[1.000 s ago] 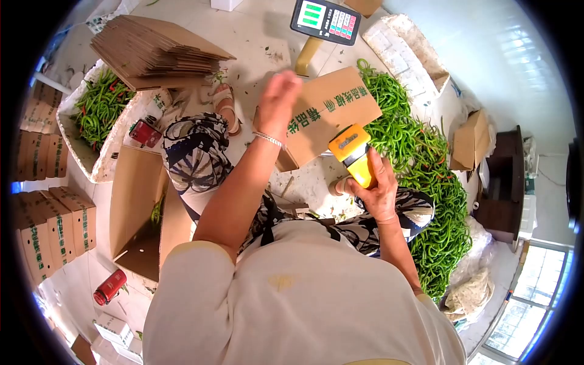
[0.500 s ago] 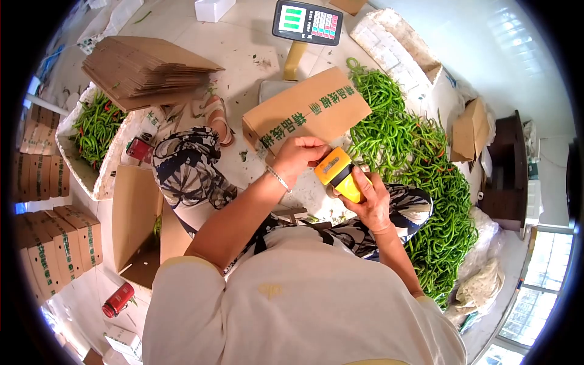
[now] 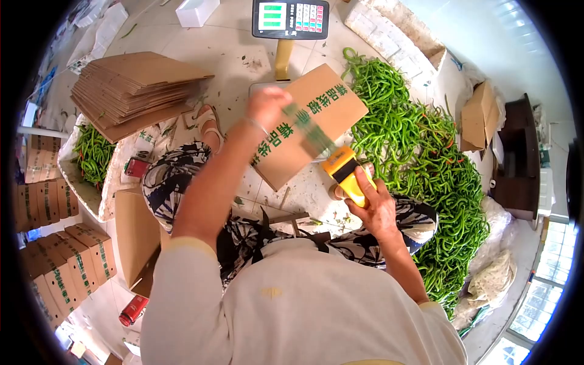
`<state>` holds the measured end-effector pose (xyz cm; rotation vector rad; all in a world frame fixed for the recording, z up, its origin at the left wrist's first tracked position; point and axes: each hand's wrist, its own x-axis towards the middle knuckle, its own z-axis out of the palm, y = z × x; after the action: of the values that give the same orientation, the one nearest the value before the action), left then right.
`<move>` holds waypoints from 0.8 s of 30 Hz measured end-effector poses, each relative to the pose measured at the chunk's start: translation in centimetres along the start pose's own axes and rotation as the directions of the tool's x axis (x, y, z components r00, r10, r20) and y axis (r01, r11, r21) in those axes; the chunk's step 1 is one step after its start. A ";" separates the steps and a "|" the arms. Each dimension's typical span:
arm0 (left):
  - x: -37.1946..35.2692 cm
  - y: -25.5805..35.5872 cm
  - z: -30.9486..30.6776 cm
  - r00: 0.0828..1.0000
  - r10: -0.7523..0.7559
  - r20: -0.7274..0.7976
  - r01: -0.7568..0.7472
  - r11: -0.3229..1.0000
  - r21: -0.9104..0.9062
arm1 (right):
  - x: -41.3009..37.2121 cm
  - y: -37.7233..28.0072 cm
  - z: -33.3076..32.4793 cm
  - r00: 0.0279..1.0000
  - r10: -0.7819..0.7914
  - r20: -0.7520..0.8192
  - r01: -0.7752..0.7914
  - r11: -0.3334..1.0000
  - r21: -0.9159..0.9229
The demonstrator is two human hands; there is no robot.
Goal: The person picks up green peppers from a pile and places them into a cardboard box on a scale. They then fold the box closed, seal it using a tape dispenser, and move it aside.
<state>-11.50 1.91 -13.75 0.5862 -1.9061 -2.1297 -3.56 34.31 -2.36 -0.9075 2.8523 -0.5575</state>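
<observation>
Right hand [image 3: 380, 210]: closed round the handle of a yellow tape dispenser [image 3: 348, 173].
Dispenser: tilted, mouth toward the box, just over its near edge.
Tape strip [image 3: 310, 135]: green-printed, stretched from dispenser to left hand, across the box.
Left hand [image 3: 267, 106]: raised, blurred, fingers pinched on the strip's far end.
Cardboard box [image 3: 334, 100]: closed, under the strip, beside the green chili heap [image 3: 426, 164].
Farther: flattened cartons [image 3: 134, 88] left; scale display [image 3: 290, 18] beyond.

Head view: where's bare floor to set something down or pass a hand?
Free: tiled floor between the flat cardboard stack and the scale post; a littered strip between the box and the patterned trousers. Crowded: pepper pile right, foam crate and cartons left. Tape spans left hand to the dispenser in right hand.
</observation>
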 end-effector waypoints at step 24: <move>9.8 -15.9 -4.7 0.797 -0.250 0.550 0.098 0.952 0.291 | 3.7 6.4 7.9 0.940 0.212 0.268 -0.289 0.912 0.291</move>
<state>-16.70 -4.30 -31.24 0.1452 -2.5604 -2.4023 -8.45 34.54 -11.99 -0.4996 2.5090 -0.8025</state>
